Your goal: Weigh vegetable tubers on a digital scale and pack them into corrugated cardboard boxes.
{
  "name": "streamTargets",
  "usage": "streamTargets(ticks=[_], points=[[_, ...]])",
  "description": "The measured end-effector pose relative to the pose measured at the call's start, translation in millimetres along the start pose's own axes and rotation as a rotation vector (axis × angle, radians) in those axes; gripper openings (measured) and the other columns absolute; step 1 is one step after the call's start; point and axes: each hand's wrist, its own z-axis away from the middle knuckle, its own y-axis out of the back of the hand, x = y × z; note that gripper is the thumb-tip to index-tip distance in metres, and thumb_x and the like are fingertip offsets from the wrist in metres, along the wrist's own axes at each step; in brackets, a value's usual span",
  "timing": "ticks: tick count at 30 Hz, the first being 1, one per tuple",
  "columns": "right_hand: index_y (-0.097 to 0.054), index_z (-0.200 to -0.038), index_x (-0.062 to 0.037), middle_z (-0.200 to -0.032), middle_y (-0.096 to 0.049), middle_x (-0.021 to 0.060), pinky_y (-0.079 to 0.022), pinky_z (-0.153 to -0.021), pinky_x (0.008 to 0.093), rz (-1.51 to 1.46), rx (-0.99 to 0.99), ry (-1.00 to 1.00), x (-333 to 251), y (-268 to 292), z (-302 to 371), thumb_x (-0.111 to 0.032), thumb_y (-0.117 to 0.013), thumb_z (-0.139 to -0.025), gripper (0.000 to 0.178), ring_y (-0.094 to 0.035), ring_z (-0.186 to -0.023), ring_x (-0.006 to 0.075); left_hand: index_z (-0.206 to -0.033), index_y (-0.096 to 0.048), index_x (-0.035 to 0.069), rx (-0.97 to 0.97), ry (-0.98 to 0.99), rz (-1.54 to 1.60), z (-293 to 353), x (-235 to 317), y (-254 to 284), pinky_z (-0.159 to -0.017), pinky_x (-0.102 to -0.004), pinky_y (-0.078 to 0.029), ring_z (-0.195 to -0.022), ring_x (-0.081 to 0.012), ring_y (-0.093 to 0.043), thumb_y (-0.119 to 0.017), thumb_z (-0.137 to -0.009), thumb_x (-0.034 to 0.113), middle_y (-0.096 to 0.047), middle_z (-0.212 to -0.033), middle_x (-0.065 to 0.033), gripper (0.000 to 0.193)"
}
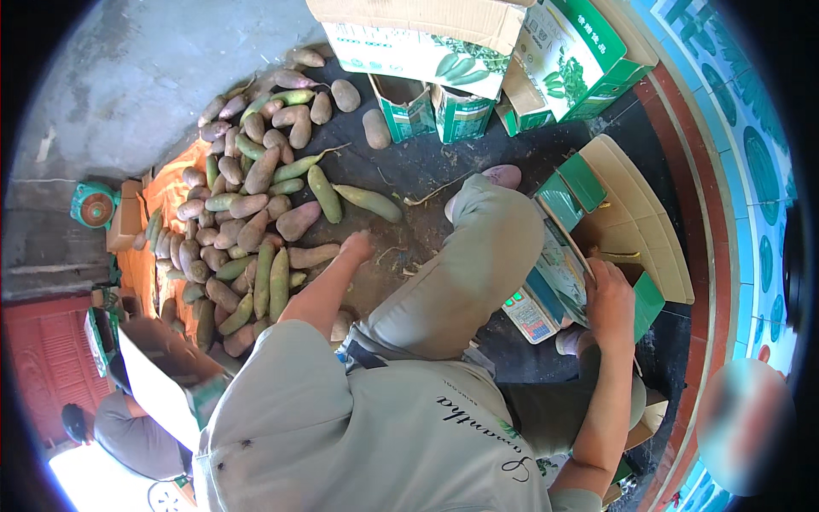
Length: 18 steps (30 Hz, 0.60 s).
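My left hand point(357, 246) is out over the near edge of a radish pile, its fingers curled in. The end of a brownish-red radish point(313, 256) lies right beside it; whether anything is inside the fingers is hidden. Two long green radishes, one upright point(324, 194) and one slanting point(368, 203), lie just beyond. On my right, my right hand point(610, 299) grips the near side wall of an open green-and-white cardboard carton point(563, 256) with spread flaps. The carton stands by an electronic scale point(531, 317) with a keypad and lit green display; its contents are mostly hidden.
The large pile of green and purple-brown radishes point(247, 205) covers the floor at left, partly on an orange sheet point(183, 171). More cartons point(409, 38) stand at the far side. A tiled wall point(759, 171) borders the right. Another person point(136, 435) is at the lower left.
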Motion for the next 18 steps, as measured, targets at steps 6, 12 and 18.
streamTargets(ticks=[6,12,18], points=[[-0.059,-0.102,-0.0053,-0.085,-0.058,0.0134,-0.048,-0.070,0.0426,-0.031,-0.049,-0.047,-0.6,4.1,-0.3,-0.004,-0.060,-0.079,0.023,-0.059,-0.082,0.0327,-0.119,-0.057,0.014,0.065,-0.072,-0.143,-4.5,58.8,18.3,-0.094,-0.0422,-0.046,-0.117,-0.0324,-0.052,-0.060,-0.080,0.021,-0.051,-0.127,-0.0129,0.040],[-0.059,-0.104,-0.0040,-0.089,-0.059,0.0138,-0.048,-0.072,0.0428,-0.039,-0.097,-0.089,-4.2,8.6,-4.6,-0.003,-0.059,-0.078,0.026,-0.059,-0.084,0.0333,-0.121,-0.056,0.017,0.074,-0.163,-0.318,-36.6,76.6,6.4,-0.095,-0.0480,-0.044,-0.126,-0.0305,-0.043,-0.062,-0.077,0.016,-0.046,-0.133,-0.0106,0.045],[-0.059,-0.106,-0.0030,-0.092,-0.060,0.0147,-0.048,-0.074,0.0424,-0.059,-0.108,-0.092,-6.0,10.7,-6.1,0.002,-0.064,-0.071,0.036,-0.059,-0.087,0.0335,-0.125,-0.053,0.018,0.039,-0.174,-0.489,-52.6,86.7,-0.8,-0.101,-0.0531,-0.039,-0.133,-0.0307,-0.035,-0.056,-0.084,0.015,-0.040,-0.140,-0.0098,0.042]])
